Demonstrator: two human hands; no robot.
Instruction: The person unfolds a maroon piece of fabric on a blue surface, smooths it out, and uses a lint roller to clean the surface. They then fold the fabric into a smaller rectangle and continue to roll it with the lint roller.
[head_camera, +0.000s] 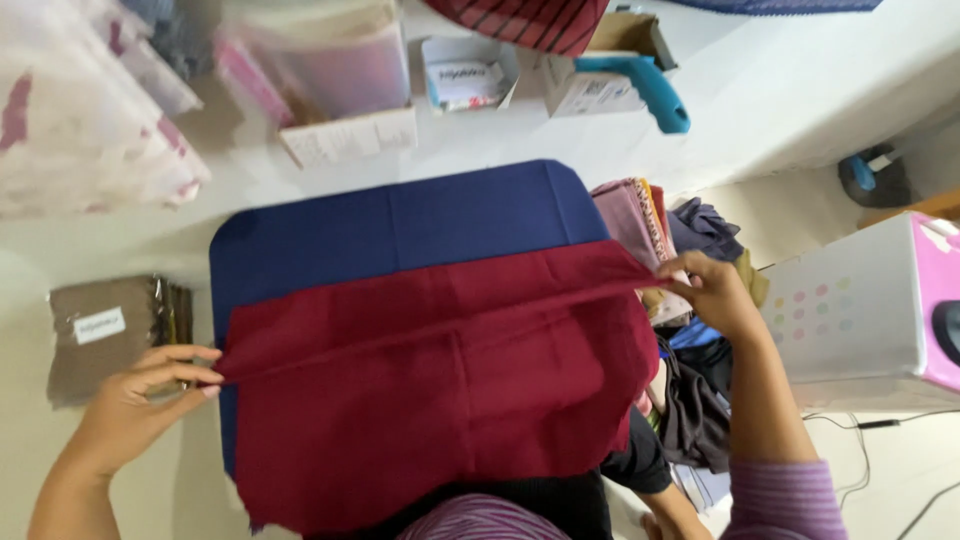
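Red cloth (440, 390) | fold stretched between left hand (130, 400), right hand (715, 295) | both pinched shut

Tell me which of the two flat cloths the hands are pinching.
The dark red cloth: left hand and right hand pinch its fold at opposite ends. The navy blue cloth lies flat underneath, untouched.

Dark red cloth (440, 390) stretched taut along a fold, overlapping navy cloth (400, 225).
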